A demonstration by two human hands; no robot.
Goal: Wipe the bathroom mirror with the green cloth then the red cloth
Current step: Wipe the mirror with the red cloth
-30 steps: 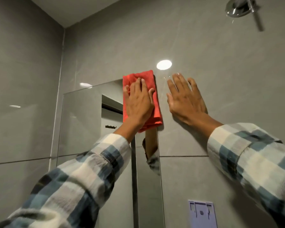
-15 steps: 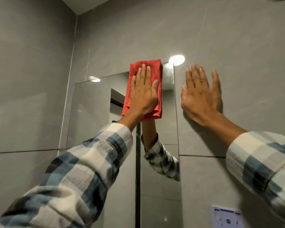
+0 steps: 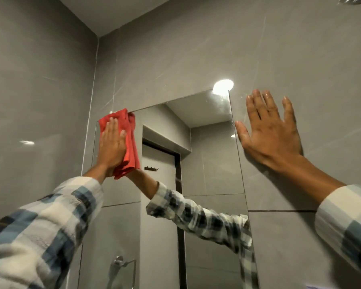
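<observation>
A frameless rectangular mirror (image 3: 206, 155) hangs on the grey tiled wall. My left hand (image 3: 111, 147) presses the folded red cloth (image 3: 129, 142) flat against the mirror's top left corner, fingers pointing up. My right hand (image 3: 269, 130) rests flat and spread on the wall tile just right of the mirror's right edge, holding nothing. The green cloth is not in sight. The mirror reflects my plaid sleeve, a door and a wall recess.
Grey tiled walls meet in a corner (image 3: 96, 80) left of the mirror. A ceiling light glares (image 3: 223, 86) at the mirror's top right corner. A chrome shower head (image 3: 356, 0) shows at the top right. A chrome fitting (image 3: 119, 261) is reflected low in the mirror.
My left hand slid the red cloth leftward along the mirror's top, from near the right edge to the top left corner. My right hand stayed flat on the wall.
</observation>
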